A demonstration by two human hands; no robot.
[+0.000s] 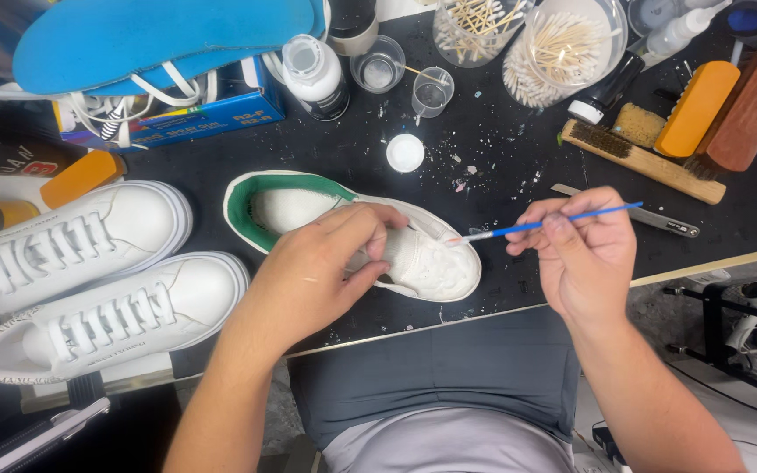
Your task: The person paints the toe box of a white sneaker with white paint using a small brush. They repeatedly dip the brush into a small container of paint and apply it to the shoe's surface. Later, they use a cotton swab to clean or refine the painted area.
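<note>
A white sneaker with a green lining lies on its side on the black worktable. My left hand grips it across the middle and holds it steady. My right hand pinches a thin blue paintbrush. The brush's tip rests on the sneaker's toe end, just right of my left fingers.
Two white laced sneakers lie at the left. A small white lid, a white bottle, small clear cups, jars of cotton swabs and wooden brushes stand at the back. Blue insoles rest on a box.
</note>
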